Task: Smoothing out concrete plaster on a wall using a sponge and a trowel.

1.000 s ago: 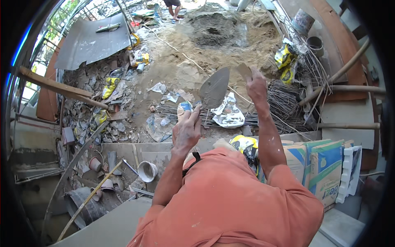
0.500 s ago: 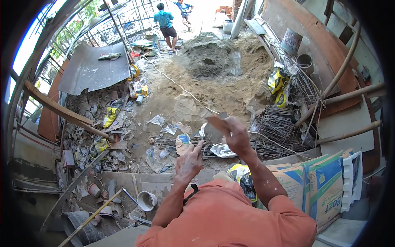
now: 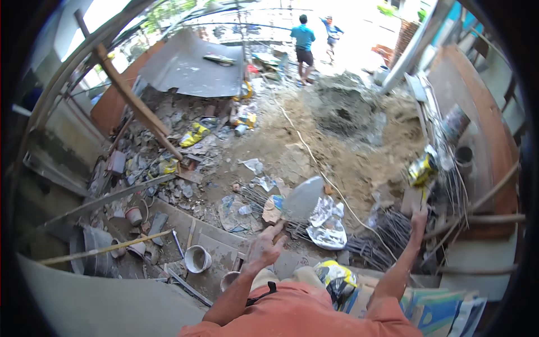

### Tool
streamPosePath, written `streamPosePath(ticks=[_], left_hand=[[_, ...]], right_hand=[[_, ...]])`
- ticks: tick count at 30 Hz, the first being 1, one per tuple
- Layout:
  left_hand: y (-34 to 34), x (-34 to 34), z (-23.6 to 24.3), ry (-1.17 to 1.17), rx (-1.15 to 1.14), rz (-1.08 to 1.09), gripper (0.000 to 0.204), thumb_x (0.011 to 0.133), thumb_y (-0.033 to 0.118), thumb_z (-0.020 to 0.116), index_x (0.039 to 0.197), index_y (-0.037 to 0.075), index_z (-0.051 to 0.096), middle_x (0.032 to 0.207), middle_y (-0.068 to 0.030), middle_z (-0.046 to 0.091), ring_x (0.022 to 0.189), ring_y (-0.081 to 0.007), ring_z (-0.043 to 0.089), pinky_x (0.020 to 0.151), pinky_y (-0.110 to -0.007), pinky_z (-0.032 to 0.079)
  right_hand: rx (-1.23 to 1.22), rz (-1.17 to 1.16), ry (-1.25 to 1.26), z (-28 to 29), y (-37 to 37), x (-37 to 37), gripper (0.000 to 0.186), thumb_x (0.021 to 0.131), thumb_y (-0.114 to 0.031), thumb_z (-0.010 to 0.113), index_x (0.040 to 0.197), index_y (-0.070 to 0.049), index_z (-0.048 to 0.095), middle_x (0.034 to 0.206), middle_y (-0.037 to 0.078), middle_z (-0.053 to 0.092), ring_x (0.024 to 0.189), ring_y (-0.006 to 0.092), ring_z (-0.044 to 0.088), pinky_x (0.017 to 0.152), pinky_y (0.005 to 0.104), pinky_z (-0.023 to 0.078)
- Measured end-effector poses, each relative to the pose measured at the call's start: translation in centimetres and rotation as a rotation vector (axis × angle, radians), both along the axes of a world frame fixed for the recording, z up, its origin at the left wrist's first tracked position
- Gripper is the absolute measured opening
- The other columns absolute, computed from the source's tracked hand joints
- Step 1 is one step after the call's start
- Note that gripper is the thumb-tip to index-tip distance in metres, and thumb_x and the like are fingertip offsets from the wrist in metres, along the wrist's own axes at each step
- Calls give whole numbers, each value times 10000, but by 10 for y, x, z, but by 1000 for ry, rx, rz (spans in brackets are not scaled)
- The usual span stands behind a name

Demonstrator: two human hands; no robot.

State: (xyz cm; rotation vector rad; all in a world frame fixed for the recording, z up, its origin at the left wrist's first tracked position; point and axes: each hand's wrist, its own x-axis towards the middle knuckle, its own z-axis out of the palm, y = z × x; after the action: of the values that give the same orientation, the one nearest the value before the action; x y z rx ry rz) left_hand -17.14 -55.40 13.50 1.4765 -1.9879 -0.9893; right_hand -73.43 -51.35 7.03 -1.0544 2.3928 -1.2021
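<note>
My left hand (image 3: 266, 247) is stretched forward below the middle of the view, its fingers apart. Just beyond its fingertips stands a rounded, flat grey piece (image 3: 303, 200); whether they touch I cannot tell. Out to the right, my right hand (image 3: 419, 220) is closed around the near end of a flat brown board-like piece (image 3: 412, 200), blurred by motion. Below that hand lies a heap of thin dark metal rods (image 3: 396, 231). A crumpled white plastic bag (image 3: 327, 224) rests between my two hands.
A sand heap with wet grey mortar (image 3: 343, 109) lies ahead, a white cable (image 3: 314, 160) running past it. Rubble and a slanting timber (image 3: 132, 101) are on the left. White buckets (image 3: 198, 259) stand near left. Two people (image 3: 303, 42) are at the back.
My right hand has swung far out to the right with the brown piece. My left hand stays low with fingers more spread. The view has turned left, and the grey piece shows fully.
</note>
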Motion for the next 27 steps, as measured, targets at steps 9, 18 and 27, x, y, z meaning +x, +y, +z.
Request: streamPosePath(ticks=[9,18,27], left_hand=[[58,76,-42,-8,79,385,523,897,302,582,1366,87,491,1267,-201,574,1147,-356,566,942,-407,463],[103,178,-19,88,73,642,492,871,248,615,1314,48,541,1169,-217,629,1048,-349,630,895,-381,490],[214,202,-19,6,-32,1063,472,850,266,684,1209,-22,581,1078,-218,659,997,-360,642,851,-383,506]], right_hand=[[-110,-81,-933,-186,5,256,400,890,-70,533,1275,19,472,1068,126,598,839,217,633,626,310,535],[80,420,-828,-199,-81,386,370,878,-34,526,1240,32,491,1018,141,612,811,229,644,617,346,546],[411,1173,-647,-218,-102,508,238,844,-34,621,1064,17,547,908,98,634,748,177,605,635,331,490]])
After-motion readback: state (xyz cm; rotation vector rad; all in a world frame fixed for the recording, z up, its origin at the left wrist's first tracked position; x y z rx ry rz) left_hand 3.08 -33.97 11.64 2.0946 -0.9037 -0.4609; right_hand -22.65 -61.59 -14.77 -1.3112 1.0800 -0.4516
